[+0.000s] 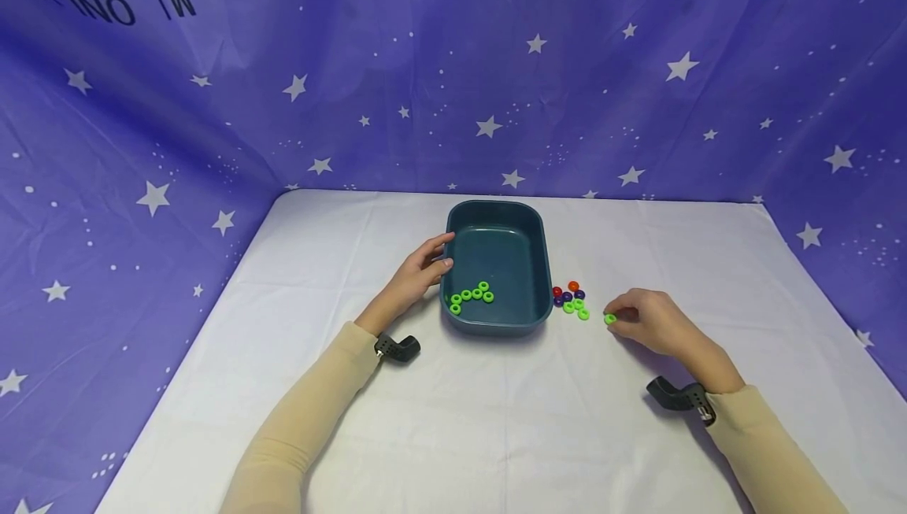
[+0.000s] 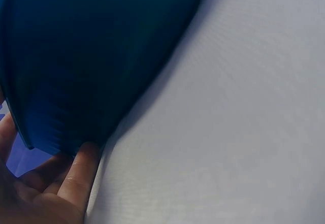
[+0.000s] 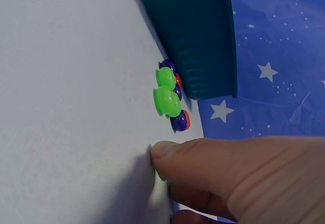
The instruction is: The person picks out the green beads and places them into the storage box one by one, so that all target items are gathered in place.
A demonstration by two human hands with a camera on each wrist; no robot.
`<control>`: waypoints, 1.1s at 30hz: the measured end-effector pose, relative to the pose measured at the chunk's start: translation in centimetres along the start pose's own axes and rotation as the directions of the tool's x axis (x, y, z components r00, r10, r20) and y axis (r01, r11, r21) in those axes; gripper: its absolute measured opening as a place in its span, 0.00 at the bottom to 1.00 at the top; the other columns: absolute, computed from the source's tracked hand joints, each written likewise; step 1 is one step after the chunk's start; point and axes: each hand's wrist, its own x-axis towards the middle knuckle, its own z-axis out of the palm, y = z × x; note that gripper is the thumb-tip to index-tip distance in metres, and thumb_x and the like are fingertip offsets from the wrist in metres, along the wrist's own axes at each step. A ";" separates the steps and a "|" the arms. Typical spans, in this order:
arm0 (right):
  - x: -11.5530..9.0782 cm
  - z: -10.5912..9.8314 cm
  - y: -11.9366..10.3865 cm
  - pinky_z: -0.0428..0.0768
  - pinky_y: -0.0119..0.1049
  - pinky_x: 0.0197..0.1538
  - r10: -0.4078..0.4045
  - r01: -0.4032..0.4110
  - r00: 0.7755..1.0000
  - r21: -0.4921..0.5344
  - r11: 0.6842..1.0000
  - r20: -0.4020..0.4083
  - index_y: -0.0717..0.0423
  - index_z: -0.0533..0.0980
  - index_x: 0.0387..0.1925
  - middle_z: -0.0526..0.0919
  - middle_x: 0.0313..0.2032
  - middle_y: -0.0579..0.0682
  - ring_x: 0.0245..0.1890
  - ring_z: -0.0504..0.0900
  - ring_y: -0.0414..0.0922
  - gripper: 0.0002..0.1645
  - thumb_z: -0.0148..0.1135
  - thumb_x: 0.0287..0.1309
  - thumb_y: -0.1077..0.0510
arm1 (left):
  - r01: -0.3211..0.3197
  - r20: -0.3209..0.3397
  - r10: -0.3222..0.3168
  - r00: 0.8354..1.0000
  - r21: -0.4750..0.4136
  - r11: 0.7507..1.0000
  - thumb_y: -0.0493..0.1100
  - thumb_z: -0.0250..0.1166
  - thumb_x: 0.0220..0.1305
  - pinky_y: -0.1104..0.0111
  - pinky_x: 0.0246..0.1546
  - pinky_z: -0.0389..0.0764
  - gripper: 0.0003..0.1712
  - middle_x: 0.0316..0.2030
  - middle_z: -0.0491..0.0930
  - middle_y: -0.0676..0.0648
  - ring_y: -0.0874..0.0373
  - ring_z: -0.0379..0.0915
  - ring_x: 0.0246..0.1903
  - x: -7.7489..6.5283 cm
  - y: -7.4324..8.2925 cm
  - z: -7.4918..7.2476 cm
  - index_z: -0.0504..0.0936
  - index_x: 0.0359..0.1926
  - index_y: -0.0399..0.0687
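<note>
My left hand (image 1: 418,271) reaches to the left side of a dark teal tub (image 1: 499,329). Its fairly straight fingers touch the side and rim; the left wrist view shows a finger (image 2: 81,176) against the tub's outer wall. To the right of the tub, my right hand (image 1: 655,321) pinches a green ring-shaped bead (image 1: 610,319) between thumb and fingertips, low over the table. In the right wrist view the thumb (image 3: 193,158) hides most of that bead. Several more green ring beads (image 1: 477,293) lie on the tub floor, towards its near left.
Against the tub's right side lies a small group of loose beads: green ones (image 1: 583,314), purple ones (image 1: 567,297), a red one (image 1: 557,292) and an orange one (image 1: 573,286). A white cloth (image 1: 510,419) covers the table. Behind hangs a blue star-print curtain (image 1: 425,73).
</note>
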 end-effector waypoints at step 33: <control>5.4 -3.1 -5.9 0.82 0.39 0.37 -0.157 0.158 0.985 0.004 0.987 -0.073 0.62 0.86 0.43 0.90 0.37 0.54 0.34 0.85 0.46 0.12 0.67 0.56 0.67 | -0.010 -0.001 0.010 1.000 0.000 1.000 0.43 0.56 0.77 0.43 0.68 0.72 0.32 0.76 0.58 0.34 0.39 0.61 0.74 0.0 -0.2 0.0 0.61 0.78 0.55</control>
